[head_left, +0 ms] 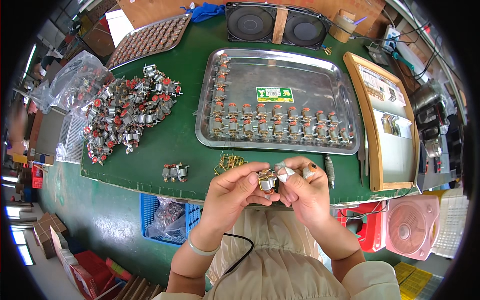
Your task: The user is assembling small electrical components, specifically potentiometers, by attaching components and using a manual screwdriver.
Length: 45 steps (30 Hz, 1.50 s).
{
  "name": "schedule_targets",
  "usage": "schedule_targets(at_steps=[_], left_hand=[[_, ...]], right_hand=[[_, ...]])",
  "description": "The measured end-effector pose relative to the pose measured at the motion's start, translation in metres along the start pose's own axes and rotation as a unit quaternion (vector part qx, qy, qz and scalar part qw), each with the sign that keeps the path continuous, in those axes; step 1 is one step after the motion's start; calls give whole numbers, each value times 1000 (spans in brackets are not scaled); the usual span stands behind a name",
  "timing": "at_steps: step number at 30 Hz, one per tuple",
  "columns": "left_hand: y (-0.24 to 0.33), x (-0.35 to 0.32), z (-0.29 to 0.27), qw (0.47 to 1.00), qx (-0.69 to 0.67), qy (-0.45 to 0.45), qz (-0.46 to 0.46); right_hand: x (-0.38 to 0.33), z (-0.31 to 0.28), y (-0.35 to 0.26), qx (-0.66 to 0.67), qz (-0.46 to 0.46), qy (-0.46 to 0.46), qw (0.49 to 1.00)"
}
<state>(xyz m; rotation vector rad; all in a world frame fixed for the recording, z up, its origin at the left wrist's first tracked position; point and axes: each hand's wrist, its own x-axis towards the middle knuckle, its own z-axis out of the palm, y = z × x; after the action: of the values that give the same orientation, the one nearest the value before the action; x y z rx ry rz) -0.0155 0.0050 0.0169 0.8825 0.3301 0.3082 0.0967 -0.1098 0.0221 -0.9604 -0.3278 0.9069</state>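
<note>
Component (267, 184) in hands (225, 192) (308, 194), table edge (155, 191) probably beneath

From here I count one left hand (226, 192), one right hand (311, 192), one held metal part (267, 183), two metal trays (240, 75), two black fans (250, 24), one pink fan (411, 227) and one wooden-framed case (370, 140).

Head cam: L one of pair, wide fisheye, worn on head. Bench (188, 107) viewed from above, lens tilted fwd/down; metal tray (312, 77) used as ref. Tray framed approx mid, seen from its near side at mid range. L hand (227, 189) & R hand (311, 192) imaged closer, just nearside of tray. Torso (272, 255) cropped at btm; floor (107, 220) caught below-L of tray.
</note>
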Motion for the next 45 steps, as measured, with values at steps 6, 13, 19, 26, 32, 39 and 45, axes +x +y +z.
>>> schedule_targets(at_steps=[6,13,19,26,32,39,45], left_hand=[[2,-1,3,1000,-7,-3,10],[1,-1,-2,999,30,-6,42],[1,0,0,996,28,19,81],[2,0,5,989,-87,94,80],[-1,2,9,978,-145,125,82],[-5,7,13,974,-141,149,100],[-9,8,12,973,-136,148,113]], right_hand=[[-2,-7,-4,29,8,27,999],[-4,-5,-23,-163,-67,64,982],[-10,-35,-23,-217,-89,37,971],[-21,-16,-2,-350,-265,-90,894],[-15,-8,8,-431,-353,-60,828],[-21,-7,18,-401,-288,-11,870],[-14,-4,18,-470,-358,0,807]])
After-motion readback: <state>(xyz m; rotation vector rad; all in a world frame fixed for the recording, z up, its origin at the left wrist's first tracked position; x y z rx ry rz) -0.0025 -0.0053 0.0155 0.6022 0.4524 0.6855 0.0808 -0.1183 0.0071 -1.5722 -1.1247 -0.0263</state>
